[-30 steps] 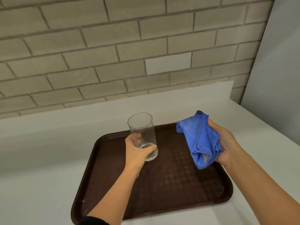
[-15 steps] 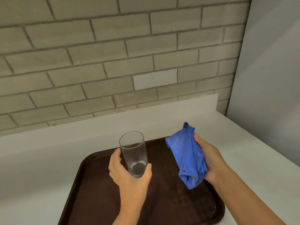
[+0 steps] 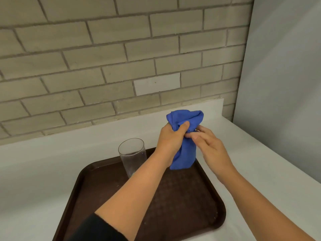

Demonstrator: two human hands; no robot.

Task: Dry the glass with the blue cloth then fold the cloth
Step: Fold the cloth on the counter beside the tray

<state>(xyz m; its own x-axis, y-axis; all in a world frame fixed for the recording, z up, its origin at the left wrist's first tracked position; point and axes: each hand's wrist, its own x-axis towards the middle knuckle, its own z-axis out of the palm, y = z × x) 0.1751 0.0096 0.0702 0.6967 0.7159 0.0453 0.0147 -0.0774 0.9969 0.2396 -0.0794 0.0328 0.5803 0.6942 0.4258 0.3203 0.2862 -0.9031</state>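
The clear glass stands upright on the back left part of the brown tray, with no hand on it. The blue cloth is bunched and held up above the tray's back right part, to the right of the glass. My left hand is closed in a fist around the cloth's upper middle, and a tuft sticks out above it. My right hand meets the cloth from the right, thumb and forefinger pinching it just beside the left thumb.
The tray lies on a white counter that runs back to a beige brick wall. A grey wall closes the right side. Small water drops dot the tray.
My left hand has let go of the glass, which now stands on the tray, and has crossed right to grip the cloth. The right hand has shifted to a fingertip pinch.
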